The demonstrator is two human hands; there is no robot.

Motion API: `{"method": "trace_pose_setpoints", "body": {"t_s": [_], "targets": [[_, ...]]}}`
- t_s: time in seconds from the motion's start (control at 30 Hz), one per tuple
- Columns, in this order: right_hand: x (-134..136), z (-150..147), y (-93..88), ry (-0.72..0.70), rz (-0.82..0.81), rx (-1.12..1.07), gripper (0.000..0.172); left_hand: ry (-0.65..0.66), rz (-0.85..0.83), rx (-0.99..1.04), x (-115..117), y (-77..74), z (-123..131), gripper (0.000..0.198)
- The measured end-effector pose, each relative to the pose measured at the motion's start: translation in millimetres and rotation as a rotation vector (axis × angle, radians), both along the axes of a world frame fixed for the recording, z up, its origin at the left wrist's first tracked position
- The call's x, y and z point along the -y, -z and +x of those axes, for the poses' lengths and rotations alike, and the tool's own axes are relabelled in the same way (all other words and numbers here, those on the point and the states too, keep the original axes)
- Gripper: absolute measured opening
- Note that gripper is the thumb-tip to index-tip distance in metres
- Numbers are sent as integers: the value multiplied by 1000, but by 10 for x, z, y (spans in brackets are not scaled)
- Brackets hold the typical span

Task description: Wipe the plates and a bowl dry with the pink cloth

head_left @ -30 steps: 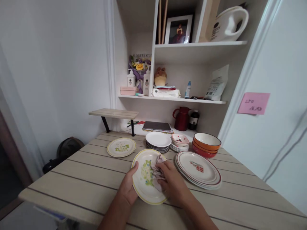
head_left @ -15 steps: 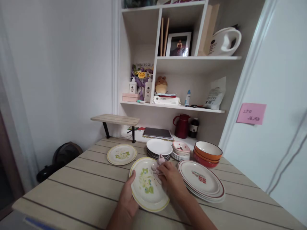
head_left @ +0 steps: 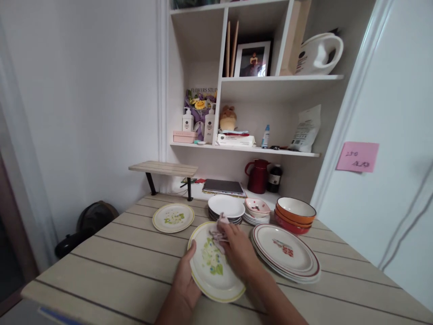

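Centrally, the held plate (head_left: 214,264): cream with a yellow rim and a green flower print, it lies between the two hands — one at its left edge, the other reaching over its right side.
Left hand (head_left: 186,280): gripping that plate, thumb along the rim, the other fingers mostly hidden beneath.
Right hand (head_left: 238,248): fingers bunched around a pale, crumpled cloth (head_left: 222,224), held at the far part of the plate's face.
Plate and table (head_left: 135,266): the plate sits over the near part of the wooden top; I cannot tell whether its underside touches the boards.
Second flowered plate (head_left: 173,218): flat on the table, beyond the left hand and to its left.
White dishes (head_left: 226,205): stacked just beyond the cloth.
Small pink bowl (head_left: 257,206): on a pile of small white plates (head_left: 256,220), right of the white dishes.
Red-rimmed plates (head_left: 286,250): stacked near the right hand, on its right — the orange bowls (head_left: 296,212) stand behind them.
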State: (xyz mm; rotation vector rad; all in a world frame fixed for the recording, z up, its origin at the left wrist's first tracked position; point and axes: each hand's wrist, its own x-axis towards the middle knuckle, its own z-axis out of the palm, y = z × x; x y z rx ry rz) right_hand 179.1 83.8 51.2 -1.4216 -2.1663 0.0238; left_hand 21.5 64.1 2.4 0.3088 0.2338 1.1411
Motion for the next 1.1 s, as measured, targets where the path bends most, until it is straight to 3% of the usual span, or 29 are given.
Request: {"method": "trace_pose_setpoints", "body": {"t_s": [0.07,0.17,0.27,0.33,0.4,0.5,0.6,0.73,0.87,0.97,1.1], "targets": [[43,166,25,23,-49,22,32,-2,20,29,11,-21,-6,46],[264,219,79,-55,-153,36,19,9,46,69,22,-39,-41,47],[420,25,92,-237,-187,7,26,26,29,31,14,-23,-55,46],[381,-133,63,-310,-123,25,37,26,8,-3,-6,5,-38,44],[242,-219,19,-272,-36,62,49,18,8,-9,-32,41,-11,42],[17,-146,-34,-104,32,87,55,29,37,1,-59,75,17,45],[-18,61,-54,10,6,122,43,41,64,28,-45,51,8,52],[256,181,-27,-42,-104,146,23,-7,69,68,14,-44,-38,56],[491,-33,42,-197,-143,81,26,-9,-2,-19,43,-76,-49,53],[402,-223,32,-284,-47,93,32,-7,-54,-65,32,-43,-8,48],[76,-164,-68,-118,83,126,35,3,-58,-76,19,-14,51,50]]}}
